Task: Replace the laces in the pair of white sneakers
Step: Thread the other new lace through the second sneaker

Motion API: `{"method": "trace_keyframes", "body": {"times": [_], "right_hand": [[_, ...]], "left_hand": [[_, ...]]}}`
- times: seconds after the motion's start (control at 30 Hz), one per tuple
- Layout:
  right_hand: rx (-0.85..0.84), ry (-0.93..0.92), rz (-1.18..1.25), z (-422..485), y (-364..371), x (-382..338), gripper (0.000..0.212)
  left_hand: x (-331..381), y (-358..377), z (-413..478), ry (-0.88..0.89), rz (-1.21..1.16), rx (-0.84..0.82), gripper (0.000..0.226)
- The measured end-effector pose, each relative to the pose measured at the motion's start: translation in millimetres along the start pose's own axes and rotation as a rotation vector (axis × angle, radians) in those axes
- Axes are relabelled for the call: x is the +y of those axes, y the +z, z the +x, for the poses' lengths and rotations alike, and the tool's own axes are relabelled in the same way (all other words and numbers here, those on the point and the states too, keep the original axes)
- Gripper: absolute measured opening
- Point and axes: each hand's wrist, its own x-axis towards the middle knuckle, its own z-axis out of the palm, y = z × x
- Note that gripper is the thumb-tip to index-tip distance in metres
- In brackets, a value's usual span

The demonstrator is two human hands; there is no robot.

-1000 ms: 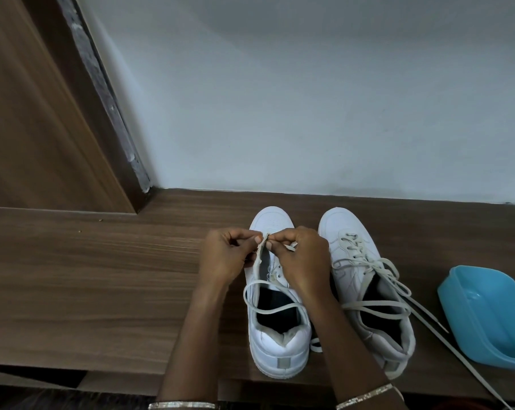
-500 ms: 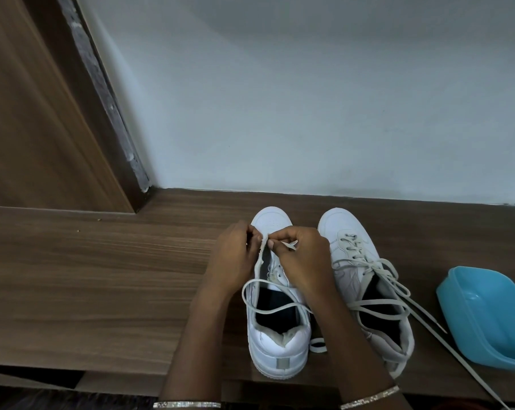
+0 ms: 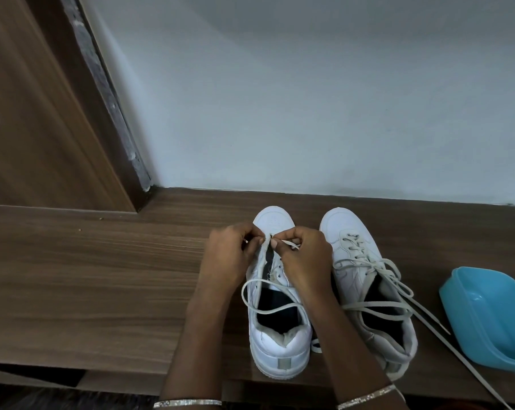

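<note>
Left hand [image 3: 231, 255] and right hand [image 3: 303, 258] pinch a white lace [image 3: 291, 245] at the toe-end eyelets of one sneaker [image 3: 280, 344] on the desk [image 3: 102, 276] (its laced partner [image 3: 354, 261] stands beside); a slack pinch might let the tip slip back out.

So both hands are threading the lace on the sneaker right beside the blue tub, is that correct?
No. The head view shows the left hand and right hand threading the lace on the other sneaker, the one farther from the blue tub.
</note>
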Motion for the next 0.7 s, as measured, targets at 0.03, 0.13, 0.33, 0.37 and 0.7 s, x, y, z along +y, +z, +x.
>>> {"method": "trace_keyframes", "body": {"times": [0.03, 0.13, 0.33, 0.37, 0.7], "right_hand": [[-0.011, -0.008, 0.000, 0, 0, 0, 0.004], [-0.061, -0.015, 0.020, -1, -5, -2, 0.001], [-0.197, 0.081, 0.193, 2, -23, -6, 0.002], [-0.219, 0.103, 0.225, 2, -26, -7, 0.002], [-0.216, 0.371, 0.676, 9, -40, -17, 0.009]], "left_hand": [[1, 0, 0, 0.012, 0.018, -0.001, 0.004], [0, 0, -1, -0.011, -0.050, -0.009, 0.011], [-14, -12, 0, -0.318, -0.493, 0.175, 0.018], [-12, -16, 0, -0.391, -0.679, 0.231, 0.019], [-26, -49, -2, -0.508, -0.903, 0.467, 0.015]]}}
